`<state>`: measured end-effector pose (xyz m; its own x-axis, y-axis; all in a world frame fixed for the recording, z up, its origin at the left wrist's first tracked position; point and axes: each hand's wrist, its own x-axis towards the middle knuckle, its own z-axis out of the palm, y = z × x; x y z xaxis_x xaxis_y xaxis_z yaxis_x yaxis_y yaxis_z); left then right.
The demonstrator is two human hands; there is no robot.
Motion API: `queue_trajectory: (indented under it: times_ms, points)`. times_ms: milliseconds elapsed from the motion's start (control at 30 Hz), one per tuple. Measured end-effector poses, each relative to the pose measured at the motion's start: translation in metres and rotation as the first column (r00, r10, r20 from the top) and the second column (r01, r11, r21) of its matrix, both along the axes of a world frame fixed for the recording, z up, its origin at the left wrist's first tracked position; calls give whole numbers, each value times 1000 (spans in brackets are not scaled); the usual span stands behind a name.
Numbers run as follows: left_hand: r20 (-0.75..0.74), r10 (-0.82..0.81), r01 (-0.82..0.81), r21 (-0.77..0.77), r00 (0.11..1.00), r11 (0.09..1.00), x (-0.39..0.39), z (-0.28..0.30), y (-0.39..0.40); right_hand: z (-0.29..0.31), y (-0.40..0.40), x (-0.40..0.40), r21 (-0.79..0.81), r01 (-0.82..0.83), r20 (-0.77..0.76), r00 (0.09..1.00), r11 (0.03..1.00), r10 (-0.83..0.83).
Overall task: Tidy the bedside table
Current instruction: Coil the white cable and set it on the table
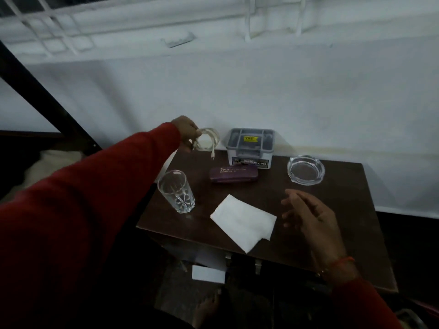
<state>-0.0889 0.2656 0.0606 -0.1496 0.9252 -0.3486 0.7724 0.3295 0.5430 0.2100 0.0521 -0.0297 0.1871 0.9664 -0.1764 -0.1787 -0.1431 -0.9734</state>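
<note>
A person in red sleeves reaches over a dark wooden bedside table set against a white wall. Nearest the camera, the right hand hovers above the table's right side, fingers loosely spread and holding nothing; a thin orange thread circles its wrist. Just left of that hand, a folded white napkin lies flat near the table's front edge. Farther left, an empty cut-glass tumbler stands upright near the left edge. Beyond the napkin, a purple case lies flat, touching or just in front of a grey lidded box with a yellow sticker, which sits at the back by the wall. A clear glass ashtray sits to the right, well apart from the box. At the table's far left corner, the left hand has its fingers curled round a coiled white cable, held above the surface with one plug end dangling.
</note>
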Motion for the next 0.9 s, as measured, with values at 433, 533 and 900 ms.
queue_trajectory:
  times_ms: [433, 533, 900]
  points:
    - [-56, 61, -77, -363, 997, 929, 4, -78, 47, -8, 8, 7, -11, -21, 39, 999, 1000, 21]
    - [-83, -23, -6, -337, 996, 941, -4, -74, 52, -8, 8, 6, -25, -25, 62, 998, 999, 27]
    - [43, -418, 408, 157, 907, 900, 10, 92, -77, -10, 0, -1, -21, -68, 225, 972, 997, 71]
